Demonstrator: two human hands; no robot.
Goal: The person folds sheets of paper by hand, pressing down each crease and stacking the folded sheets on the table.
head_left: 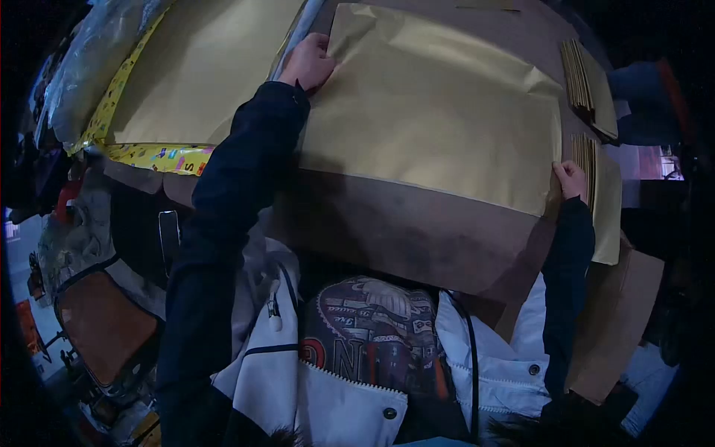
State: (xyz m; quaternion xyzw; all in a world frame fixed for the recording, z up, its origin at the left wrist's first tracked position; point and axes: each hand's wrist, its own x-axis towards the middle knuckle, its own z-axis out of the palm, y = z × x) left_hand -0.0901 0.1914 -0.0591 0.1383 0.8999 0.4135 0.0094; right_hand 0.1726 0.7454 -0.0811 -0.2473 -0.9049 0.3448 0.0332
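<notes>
A person's left hand (309,63) holds brown paper (439,104) by its left edge; the right hand (570,181) pinches it beside stacks (608,197) along the table's (417,227) right edge.

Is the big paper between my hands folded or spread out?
Spread out: the paper lies broad over the brown surface, left hand and right hand at opposite edges.

A: What place are we seeing?
B: Looking like a paper workshop. Kraft-paper sheet (439,112) is lying across worktable (402,235), kraft-paper stacks (590,89) are lining its right side, plastic film (97,71) is sitting far left.
</notes>
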